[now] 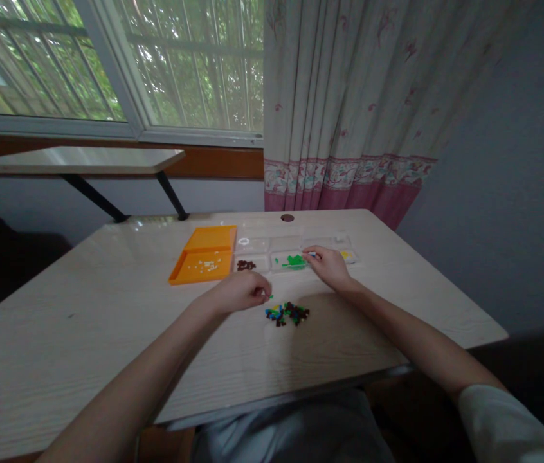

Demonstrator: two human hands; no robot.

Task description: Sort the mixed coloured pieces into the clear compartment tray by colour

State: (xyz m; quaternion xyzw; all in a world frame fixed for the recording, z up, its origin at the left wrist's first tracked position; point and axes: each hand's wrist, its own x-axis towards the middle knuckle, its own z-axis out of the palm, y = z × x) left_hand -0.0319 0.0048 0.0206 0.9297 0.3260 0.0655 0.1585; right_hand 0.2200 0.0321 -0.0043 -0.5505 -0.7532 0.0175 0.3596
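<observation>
My left hand [245, 290] is closed in a pinch just left of a mixed pile of small pieces [296, 312], with a small green piece [271, 296] at its fingertips. The pile holds brown, green, blue and yellow bits. My right hand [330, 266] reaches over the clear compartment tray [285, 244], its fingertips pinched above green pieces [294, 260] in a front compartment. What those fingers hold, if anything, is too small to make out. Brown pieces [245, 265] lie in the front compartment on the left, and yellow pieces [347, 255] at the right end.
An open orange case [211, 238] with white pieces inside stands left of the tray. A raised shelf [74, 161] on dark legs is at the table's back left. Behind the table [108, 315] hang curtains [349, 116] beside a barred window [195, 64].
</observation>
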